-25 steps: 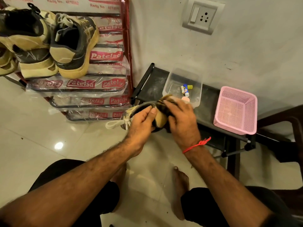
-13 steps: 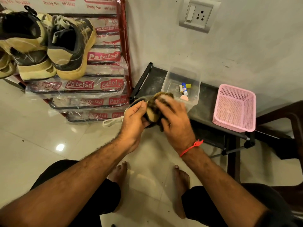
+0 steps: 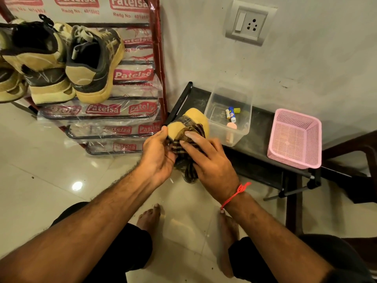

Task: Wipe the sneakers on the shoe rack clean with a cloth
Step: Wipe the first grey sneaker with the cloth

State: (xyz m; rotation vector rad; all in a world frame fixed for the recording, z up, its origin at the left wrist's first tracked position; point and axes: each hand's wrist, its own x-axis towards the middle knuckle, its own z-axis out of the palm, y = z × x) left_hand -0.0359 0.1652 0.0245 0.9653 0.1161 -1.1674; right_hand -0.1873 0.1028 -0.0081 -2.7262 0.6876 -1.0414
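One tan-and-dark suede sneaker (image 3: 193, 119) is off the rack and held in front of the person, between both hands, low over the pale tiled floor (image 3: 40, 170). Its long axis appears to run from about 6 o'clock up to 12 o'clock, with a yellow rounded end uppermost and the rest hidden behind the hands. The left hand (image 3: 157, 158) grips the shoe's side from 9 o'clock, thumb up against the yellow edge. The right hand (image 3: 208, 158) presses a brown checked cloth (image 3: 188, 139) flat against the shoe from 3 o'clock, fingers extended over the fabric; loose cloth hangs below the palms. Whether the thumb pinches the cloth cannot be told.

Judgement: the uncovered yellow end lies at 12 o'clock from the right hand, which is the nearer, so the next stroke should travel up along the shoe's length.

Three more sneakers (image 3: 61, 62) sit on the red wire shoe rack (image 3: 157, 58) at 10 o'clock, well apart.
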